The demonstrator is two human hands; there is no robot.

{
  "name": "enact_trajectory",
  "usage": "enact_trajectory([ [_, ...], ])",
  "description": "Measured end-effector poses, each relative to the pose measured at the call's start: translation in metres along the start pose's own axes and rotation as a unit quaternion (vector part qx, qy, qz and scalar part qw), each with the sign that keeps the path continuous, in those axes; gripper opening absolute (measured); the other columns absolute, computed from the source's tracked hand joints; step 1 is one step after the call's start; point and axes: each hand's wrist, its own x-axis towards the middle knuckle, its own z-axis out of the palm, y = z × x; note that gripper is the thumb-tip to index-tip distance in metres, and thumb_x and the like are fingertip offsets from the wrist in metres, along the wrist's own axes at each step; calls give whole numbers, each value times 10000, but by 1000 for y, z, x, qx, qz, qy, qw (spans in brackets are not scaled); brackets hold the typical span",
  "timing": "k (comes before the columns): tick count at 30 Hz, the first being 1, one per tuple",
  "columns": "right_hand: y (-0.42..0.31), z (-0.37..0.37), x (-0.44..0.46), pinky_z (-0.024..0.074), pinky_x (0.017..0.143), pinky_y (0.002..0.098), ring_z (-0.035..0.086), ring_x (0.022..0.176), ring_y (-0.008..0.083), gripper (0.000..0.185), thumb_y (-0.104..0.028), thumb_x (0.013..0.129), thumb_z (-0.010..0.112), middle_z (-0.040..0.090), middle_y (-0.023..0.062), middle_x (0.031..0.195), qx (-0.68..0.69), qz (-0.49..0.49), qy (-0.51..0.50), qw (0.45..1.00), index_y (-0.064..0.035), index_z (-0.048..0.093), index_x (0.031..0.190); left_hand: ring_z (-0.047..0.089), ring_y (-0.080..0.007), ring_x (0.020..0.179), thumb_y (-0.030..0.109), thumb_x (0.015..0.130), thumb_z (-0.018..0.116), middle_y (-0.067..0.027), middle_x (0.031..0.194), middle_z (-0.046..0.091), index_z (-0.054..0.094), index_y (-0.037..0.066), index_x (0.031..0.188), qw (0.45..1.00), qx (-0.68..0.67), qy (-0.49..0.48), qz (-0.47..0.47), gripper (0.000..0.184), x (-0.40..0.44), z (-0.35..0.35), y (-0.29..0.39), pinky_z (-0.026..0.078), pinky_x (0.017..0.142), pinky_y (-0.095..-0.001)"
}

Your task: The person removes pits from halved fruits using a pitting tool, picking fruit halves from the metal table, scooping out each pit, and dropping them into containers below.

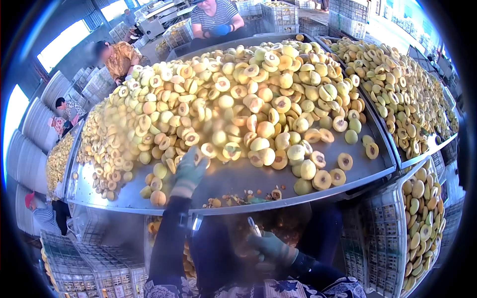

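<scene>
My left hand (189, 174), in a grey-green glove, reaches over the front edge of a metal table (223, 191). Its fingers touch a halved fruit at the front of a large heap of yellow halved fruit (198, 104). Whether they grip that fruit is hard to tell. Low over my lap, my right hand (273, 249), gloved too, is closed round a small tool (254, 227) with a metal loop at its tip. Small pits and scraps (248, 197) lie near the table's front edge, between my hands.
A second fruit-filled table (397, 94) adjoins on the right. Crates stand at lower left (94, 268) and lower right (375, 238), the latter full of fruit. One person (216, 20) is across the table, another (121, 57) at its back left; others are farther left.
</scene>
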Motion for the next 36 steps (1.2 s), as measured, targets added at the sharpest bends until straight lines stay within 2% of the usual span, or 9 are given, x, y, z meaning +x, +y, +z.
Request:
enact_trajectory([
  [5, -12, -1, 6, 458, 512, 209, 609, 664, 89, 338, -272, 930, 565, 693, 97, 964, 43, 41, 30, 998, 32, 601, 1072, 498, -316, 1197, 432, 724, 694, -164, 1265, 548, 494, 63, 1299, 977, 201, -53, 39, 712, 54, 42, -8, 400, 1005, -402],
  [8, -10, -14, 15, 427, 511, 196, 564, 624, 64, 265, -257, 936, 563, 665, 49, 853, 50, -35, -11, 998, -13, 618, 1024, 523, -330, 1160, 352, 683, 758, -175, 1274, 534, 483, 42, 1304, 993, 93, -73, 23, 746, 51, 33, 4, 408, 1004, -389],
  [10, -25, -5, 10, 411, 473, 219, 534, 555, 75, 189, -226, 917, 567, 600, 12, 729, -24, -64, 93, 993, -43, 604, 948, 549, -318, 1127, 239, 624, 822, -191, 1258, 538, 482, 30, 1300, 997, 12, -72, 20, 785, 27, 15, 28, 444, 969, -369],
  [15, -60, 6, 20, 460, 617, 212, 560, 726, 56, 152, -155, 938, 563, 614, -18, 826, 10, -170, 116, 979, -53, 584, 1049, 560, -304, 1148, 190, 687, 794, -190, 1242, 558, 455, 19, 1310, 936, -121, -80, 321, 730, -56, 4, 57, 456, 966, -368],
  [17, -62, 17, 9, 422, 499, 204, 522, 603, 58, 145, -198, 936, 560, 576, -31, 766, 57, -189, 98, 975, -62, 583, 977, 550, -302, 1158, 92, 675, 775, -185, 1304, 518, 464, 13, 1300, 903, -195, -102, 368, 702, -86, 2, 78, 453, 966, -389],
  [19, -52, 22, 4, 444, 564, 202, 527, 659, 58, 145, -192, 932, 568, 576, -38, 800, 121, -186, 100, 970, -57, 581, 984, 538, -300, 1173, 115, 759, 716, -193, 1328, 492, 392, 8, 1360, 901, -307, -144, 269, 690, -112, 10, 83, 462, 957, -392],
  [22, -41, 34, -13, 460, 765, 224, 548, 890, 63, 231, -142, 953, 535, 600, -13, 979, 39, -231, 122, 964, -38, 548, 1159, 551, -268, 1122, 161, 852, 630, -195, 1323, 484, 379, 12, 1375, 720, -654, -231, 39, 599, -140, 19, 100, 465, 942, -381],
  [26, -39, 49, -32, 470, 785, 241, 561, 905, 69, 259, -172, 920, 582, 624, -2, 985, -89, -281, 192, 936, -23, 565, 1132, 545, -271, 1101, 312, 971, 446, -217, 1301, 487, 401, -22, 1347, 635, -750, -148, -108, 505, -165, 30, 126, 447, 961, -389],
  [36, -6, 46, -48, 505, 708, 372, 655, 814, 319, 289, -285, 886, 614, 650, 173, 892, -405, -267, 270, 832, -45, 575, 1042, 631, -283, 922, 408, 957, 465, -199, 1106, 605, 537, -55, 1187, 738, -663, -17, -124, 523, -196, 25, 154, 552, 784, -376],
])
